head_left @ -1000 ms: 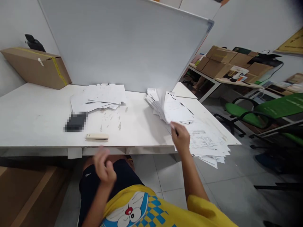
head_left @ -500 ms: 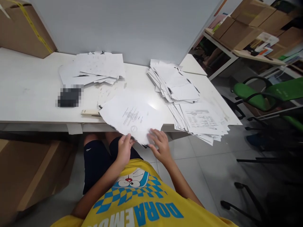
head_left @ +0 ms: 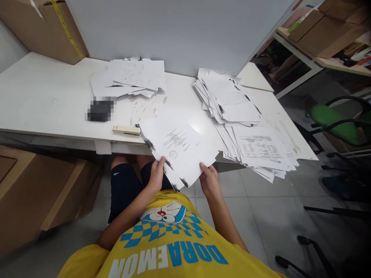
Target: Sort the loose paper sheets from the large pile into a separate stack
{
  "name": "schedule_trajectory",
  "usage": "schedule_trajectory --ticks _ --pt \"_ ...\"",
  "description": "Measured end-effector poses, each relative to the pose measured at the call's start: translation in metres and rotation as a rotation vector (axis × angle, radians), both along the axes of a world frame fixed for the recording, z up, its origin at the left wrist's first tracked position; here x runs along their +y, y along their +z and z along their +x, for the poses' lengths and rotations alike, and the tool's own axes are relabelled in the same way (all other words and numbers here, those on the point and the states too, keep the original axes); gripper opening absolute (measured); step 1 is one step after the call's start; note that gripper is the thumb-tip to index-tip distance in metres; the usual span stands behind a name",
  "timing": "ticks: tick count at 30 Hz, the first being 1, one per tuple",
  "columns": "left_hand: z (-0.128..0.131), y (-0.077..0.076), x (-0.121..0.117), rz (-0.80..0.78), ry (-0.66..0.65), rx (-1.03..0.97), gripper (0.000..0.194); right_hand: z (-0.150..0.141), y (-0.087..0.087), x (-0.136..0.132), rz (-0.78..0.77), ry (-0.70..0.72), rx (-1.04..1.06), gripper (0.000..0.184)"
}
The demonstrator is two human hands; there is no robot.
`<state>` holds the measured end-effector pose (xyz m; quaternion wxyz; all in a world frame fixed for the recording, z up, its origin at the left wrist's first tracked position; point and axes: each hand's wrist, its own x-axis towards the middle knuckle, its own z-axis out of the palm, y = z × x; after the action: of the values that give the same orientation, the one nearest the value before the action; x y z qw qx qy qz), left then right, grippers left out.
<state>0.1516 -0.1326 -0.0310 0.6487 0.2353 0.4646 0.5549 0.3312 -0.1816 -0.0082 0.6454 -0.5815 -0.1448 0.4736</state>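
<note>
I hold a thin set of printed white sheets [head_left: 179, 148] with both hands, over the front edge of the white table [head_left: 43, 104]. My left hand [head_left: 157, 174] grips the sheets' left near edge, fingers closed on it. My right hand [head_left: 209, 179] grips the near right corner. The sheets carry small printed text and a round stamp, with dark smudges along the edges. A cream stapler [head_left: 126, 130] lies on the table just left of the sheets.
A fanned pile of papers [head_left: 246, 127] covers the table's right part, and a smaller pile [head_left: 130, 77] lies at the back. A blurred dark object [head_left: 100, 109], a whiteboard [head_left: 174, 31], a cardboard box [head_left: 49, 27], a green chair [head_left: 336, 123] at right.
My right hand drew sheets from the right pile to the table's front. Both hands now grip them, lifted and squared toward me. The view tilted down.
</note>
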Motion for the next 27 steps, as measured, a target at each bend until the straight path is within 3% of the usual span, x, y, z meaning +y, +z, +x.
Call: schedule_trajectory --ticks 4,9,15,18,22,27 --pt "-0.002 -0.01 0.001 0.088 -0.037 0.05 0.049 0.008 0.001 0.001 -0.004 -0.071 0.032 0.042" --pt "0.006 -0.012 -0.006 0.124 0.025 0.05 0.046 0.002 -0.005 -0.01 -0.018 -0.092 0.009 0.041" --pt "0.024 0.007 -0.022 0.079 -0.063 -0.22 0.053 -0.016 -0.006 -0.022 0.014 -0.021 -0.015 0.049" --pt "0.027 0.016 -0.025 0.068 -0.146 -0.25 0.053 -0.016 -0.003 -0.02 0.017 -0.005 -0.04 0.053" --pt "0.024 0.017 -0.018 0.038 -0.182 -0.224 0.051 -0.008 -0.004 -0.017 -0.006 -0.006 -0.071 0.055" --pt "0.013 0.013 0.008 0.051 -0.061 -0.174 0.041 0.008 -0.009 -0.016 -0.047 -0.007 -0.142 0.06"
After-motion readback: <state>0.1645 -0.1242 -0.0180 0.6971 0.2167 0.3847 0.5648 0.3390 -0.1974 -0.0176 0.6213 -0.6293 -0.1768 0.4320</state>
